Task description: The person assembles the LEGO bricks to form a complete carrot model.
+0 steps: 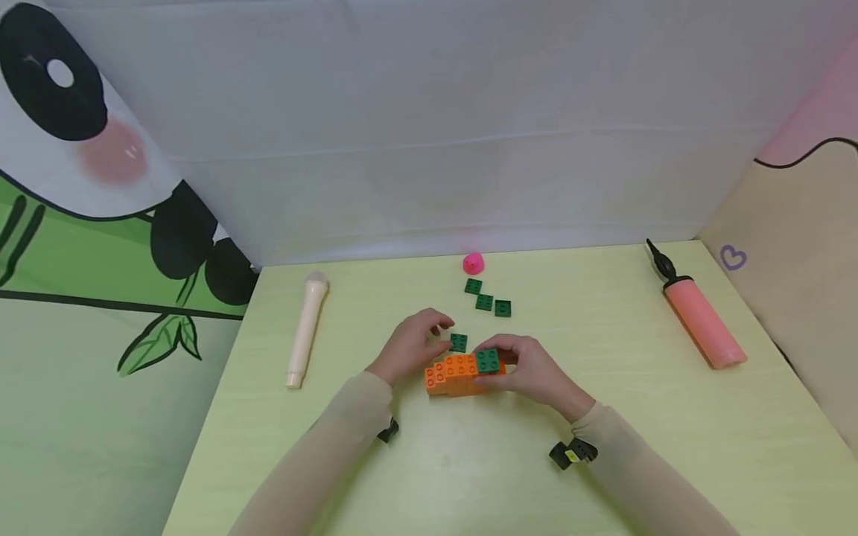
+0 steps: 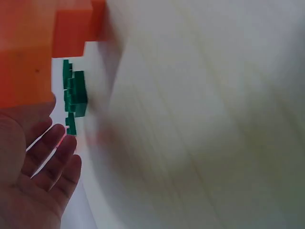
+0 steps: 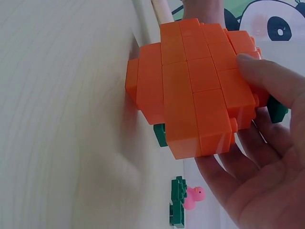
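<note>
A stepped build of orange toy bricks (image 1: 450, 378) is near the middle of the table, with a green brick (image 1: 487, 361) on top at its right end. My right hand (image 1: 529, 370) grips that end, thumb on the near side and fingers behind. The right wrist view shows the orange bricks (image 3: 190, 86) from the side. My left hand (image 1: 417, 346) is by the other end; in the left wrist view its fingers (image 2: 62, 160) are spread and loosely bent, holding nothing. Whether its thumb touches the bricks is hidden. Just behind the build lies a loose green brick (image 1: 459, 342).
Several more green bricks (image 1: 484, 302) lie farther back, before a small pink duck toy (image 1: 473, 263). A pale, round-headed stick (image 1: 308, 331) lies at the left. At the right lies a pink hand pump (image 1: 705, 321) with a black handle. A white sheet (image 1: 456, 149) hangs behind the table.
</note>
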`<state>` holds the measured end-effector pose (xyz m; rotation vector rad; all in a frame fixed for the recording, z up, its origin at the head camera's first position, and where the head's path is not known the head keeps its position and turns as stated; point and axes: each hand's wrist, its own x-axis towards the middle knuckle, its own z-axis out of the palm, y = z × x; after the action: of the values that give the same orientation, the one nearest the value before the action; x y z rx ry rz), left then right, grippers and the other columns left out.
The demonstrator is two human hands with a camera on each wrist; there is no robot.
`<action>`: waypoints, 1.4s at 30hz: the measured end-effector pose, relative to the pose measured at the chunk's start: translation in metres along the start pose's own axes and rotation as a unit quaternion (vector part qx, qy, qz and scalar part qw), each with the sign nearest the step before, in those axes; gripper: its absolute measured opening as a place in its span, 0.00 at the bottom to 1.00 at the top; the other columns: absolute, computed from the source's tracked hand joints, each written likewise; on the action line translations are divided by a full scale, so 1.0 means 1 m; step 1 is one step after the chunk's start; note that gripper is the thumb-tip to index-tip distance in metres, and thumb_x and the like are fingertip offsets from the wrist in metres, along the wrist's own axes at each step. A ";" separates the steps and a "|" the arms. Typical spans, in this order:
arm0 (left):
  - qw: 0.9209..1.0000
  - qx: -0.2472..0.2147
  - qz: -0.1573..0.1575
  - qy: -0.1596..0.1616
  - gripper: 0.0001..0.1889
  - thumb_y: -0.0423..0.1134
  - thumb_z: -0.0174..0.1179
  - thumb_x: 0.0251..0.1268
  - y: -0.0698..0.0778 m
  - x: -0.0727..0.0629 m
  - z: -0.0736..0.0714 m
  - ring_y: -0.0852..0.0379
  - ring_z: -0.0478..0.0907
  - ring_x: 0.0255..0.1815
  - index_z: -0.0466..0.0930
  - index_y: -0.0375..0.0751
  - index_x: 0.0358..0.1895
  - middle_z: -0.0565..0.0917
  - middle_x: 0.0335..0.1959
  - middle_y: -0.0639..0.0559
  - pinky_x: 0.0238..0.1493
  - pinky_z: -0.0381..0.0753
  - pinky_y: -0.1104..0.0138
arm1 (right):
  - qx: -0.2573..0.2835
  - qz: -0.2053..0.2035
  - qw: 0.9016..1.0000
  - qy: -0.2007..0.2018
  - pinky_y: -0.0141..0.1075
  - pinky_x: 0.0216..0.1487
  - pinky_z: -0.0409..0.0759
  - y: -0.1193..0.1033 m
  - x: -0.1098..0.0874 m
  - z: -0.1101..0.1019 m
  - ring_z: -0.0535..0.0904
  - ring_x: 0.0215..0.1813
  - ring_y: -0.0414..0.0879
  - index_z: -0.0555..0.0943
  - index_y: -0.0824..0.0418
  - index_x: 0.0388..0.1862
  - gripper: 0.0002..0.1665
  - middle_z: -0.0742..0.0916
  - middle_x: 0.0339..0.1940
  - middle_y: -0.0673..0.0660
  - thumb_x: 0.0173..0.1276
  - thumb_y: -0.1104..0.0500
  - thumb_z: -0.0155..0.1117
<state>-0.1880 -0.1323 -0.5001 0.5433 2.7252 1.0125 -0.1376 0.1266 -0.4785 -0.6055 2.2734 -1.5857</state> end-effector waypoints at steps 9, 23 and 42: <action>0.995 0.080 0.022 -0.050 0.21 0.42 0.74 0.66 -0.002 0.016 0.011 0.54 0.77 0.58 0.84 0.45 0.61 0.83 0.55 0.54 0.68 0.74 0.59 | 0.002 0.005 1.000 0.005 0.50 0.57 0.82 -0.001 -0.008 -0.003 0.84 0.49 0.49 0.86 0.58 0.55 0.23 0.88 0.50 0.51 0.62 0.56 0.82; 0.997 0.064 0.030 -0.031 0.17 0.42 0.73 0.68 -0.009 0.000 0.002 0.57 0.76 0.51 0.83 0.44 0.57 0.79 0.50 0.56 0.62 0.76 0.61 | -0.007 -0.003 1.000 0.009 0.53 0.55 0.82 -0.006 -0.006 0.001 0.84 0.48 0.51 0.87 0.57 0.53 0.22 0.88 0.49 0.50 0.61 0.56 0.83; 0.995 -0.035 0.089 0.036 0.15 0.39 0.68 0.69 0.029 -0.048 -0.040 0.50 0.79 0.44 0.84 0.49 0.57 0.81 0.49 0.64 0.42 0.81 0.62 | -0.028 0.005 0.999 0.016 0.50 0.55 0.83 -0.009 -0.005 0.002 0.84 0.47 0.47 0.87 0.57 0.54 0.23 0.88 0.48 0.49 0.61 0.56 0.83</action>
<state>-0.1477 -0.1548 -0.4494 0.7640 2.7296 1.1860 -0.1307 0.1245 -0.4709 -0.5865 2.3471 -1.5427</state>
